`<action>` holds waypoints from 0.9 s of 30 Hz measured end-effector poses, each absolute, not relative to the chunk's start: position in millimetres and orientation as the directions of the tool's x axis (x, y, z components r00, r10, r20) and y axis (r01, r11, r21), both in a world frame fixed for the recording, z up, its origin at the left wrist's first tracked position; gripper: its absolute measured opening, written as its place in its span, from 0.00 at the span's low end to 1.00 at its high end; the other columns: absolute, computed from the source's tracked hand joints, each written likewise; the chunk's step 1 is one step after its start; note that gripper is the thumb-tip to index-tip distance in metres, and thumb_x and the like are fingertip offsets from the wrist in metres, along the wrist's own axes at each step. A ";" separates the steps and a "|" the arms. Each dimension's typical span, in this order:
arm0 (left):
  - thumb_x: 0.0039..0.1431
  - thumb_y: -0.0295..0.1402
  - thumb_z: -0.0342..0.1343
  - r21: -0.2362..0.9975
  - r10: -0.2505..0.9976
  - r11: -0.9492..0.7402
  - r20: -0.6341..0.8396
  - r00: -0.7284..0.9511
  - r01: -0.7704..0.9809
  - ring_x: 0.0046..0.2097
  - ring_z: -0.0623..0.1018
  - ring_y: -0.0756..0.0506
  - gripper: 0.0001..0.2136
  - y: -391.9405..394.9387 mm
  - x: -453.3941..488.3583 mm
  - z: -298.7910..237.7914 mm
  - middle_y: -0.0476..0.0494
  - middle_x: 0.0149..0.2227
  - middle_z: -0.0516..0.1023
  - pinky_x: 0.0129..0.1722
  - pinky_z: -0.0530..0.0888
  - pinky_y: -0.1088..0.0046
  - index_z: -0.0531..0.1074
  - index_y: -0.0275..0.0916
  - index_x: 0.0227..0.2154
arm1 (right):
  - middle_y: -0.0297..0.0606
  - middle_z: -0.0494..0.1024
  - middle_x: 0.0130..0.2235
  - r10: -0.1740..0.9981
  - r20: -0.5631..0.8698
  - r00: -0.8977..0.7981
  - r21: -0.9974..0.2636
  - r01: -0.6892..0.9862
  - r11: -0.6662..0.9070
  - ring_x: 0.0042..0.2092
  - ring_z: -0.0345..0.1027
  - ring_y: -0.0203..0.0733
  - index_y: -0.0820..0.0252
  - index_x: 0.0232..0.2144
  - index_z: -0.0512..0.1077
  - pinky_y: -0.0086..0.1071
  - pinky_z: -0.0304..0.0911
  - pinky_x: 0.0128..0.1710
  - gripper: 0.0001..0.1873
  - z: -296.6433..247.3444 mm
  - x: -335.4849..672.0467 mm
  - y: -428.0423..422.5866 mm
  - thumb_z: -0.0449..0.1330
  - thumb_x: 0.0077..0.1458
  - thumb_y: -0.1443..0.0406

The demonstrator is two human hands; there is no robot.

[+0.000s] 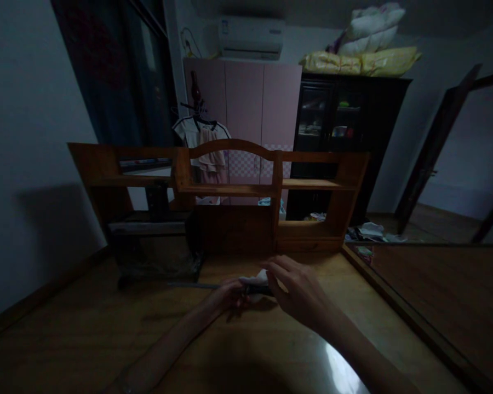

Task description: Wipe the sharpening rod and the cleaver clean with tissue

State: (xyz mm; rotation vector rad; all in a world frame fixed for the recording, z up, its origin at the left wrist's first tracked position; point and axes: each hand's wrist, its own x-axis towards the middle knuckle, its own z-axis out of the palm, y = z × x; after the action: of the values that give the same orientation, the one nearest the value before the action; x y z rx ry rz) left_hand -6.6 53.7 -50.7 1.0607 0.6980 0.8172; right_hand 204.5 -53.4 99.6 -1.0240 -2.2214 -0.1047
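My left hand [227, 295] is closed around a long, thin tool with a dark handle [259, 290]. Its slim grey shaft [195, 285] points left from my fist, just above the wooden bed board; the dim light hides its exact kind. A crumpled white cloth [258, 278] lies along the top of the handle. From the right, my right hand [293, 284] reaches over with bent fingers, and its thumb and fingertips appear closed on the cloth's right end. The fingertips are partly hidden behind the hand.
A wooden headboard with shelves [230, 190] stands ahead. At the left, a dark box-like item [156, 251] rests on the boards [86, 328]. A raised wooden edge [398, 306] runs down the right side. Behind are pink wardrobe doors [244, 104] and a dark cabinet [378, 120].
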 end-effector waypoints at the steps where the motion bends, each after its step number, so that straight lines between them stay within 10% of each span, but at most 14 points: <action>1: 0.47 0.37 0.57 0.942 0.852 0.246 -0.098 0.514 -0.228 0.20 0.71 0.51 0.11 53.7 -5.8 -51.2 0.42 0.23 0.76 0.21 0.65 0.77 0.72 0.32 0.29 | 0.43 0.75 0.45 0.622 0.617 -0.482 -0.192 0.675 0.713 0.45 0.69 0.42 0.57 0.51 0.68 0.34 0.65 0.44 0.17 88.1 206.4 -40.9 0.50 0.60 0.69; 11: 0.47 0.33 0.56 0.970 0.828 0.191 -0.076 0.555 -0.152 0.19 0.72 0.51 0.14 51.2 -4.7 -53.5 0.40 0.25 0.77 0.20 0.65 0.78 0.76 0.30 0.35 | 0.40 0.58 0.62 0.762 0.540 -0.356 -0.476 0.618 0.626 0.62 0.53 0.46 0.49 0.64 0.47 0.43 0.54 0.60 0.28 19.5 224.0 -5.1 0.48 0.63 0.60; 22: 0.51 0.36 0.58 0.993 0.815 0.119 -0.094 0.572 -0.007 0.26 0.74 0.50 0.16 37.2 -6.8 -37.1 0.42 0.31 0.78 0.23 0.67 0.78 0.75 0.35 0.43 | 0.37 0.79 0.35 0.850 0.378 -0.366 -0.717 0.465 0.519 0.34 0.71 0.40 0.55 0.40 0.75 0.30 0.63 0.34 0.12 2.5 219.8 3.6 0.54 0.60 0.60; 27: 0.51 0.34 0.59 0.994 0.837 0.095 -0.050 0.546 -0.054 0.31 0.74 0.49 0.21 33.6 -7.9 -31.7 0.41 0.39 0.76 0.27 0.67 0.78 0.71 0.38 0.49 | 0.33 0.75 0.32 0.839 0.307 -0.449 -0.723 0.464 0.513 0.31 0.67 0.36 0.52 0.49 0.72 0.27 0.58 0.30 0.21 4.4 217.2 2.8 0.64 0.51 0.63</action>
State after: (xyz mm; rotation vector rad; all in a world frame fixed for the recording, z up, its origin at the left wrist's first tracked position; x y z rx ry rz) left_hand -7.9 33.6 -31.7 1.3171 0.7615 0.7644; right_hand 217.2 2.8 4.4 -1.0587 -2.0979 0.7352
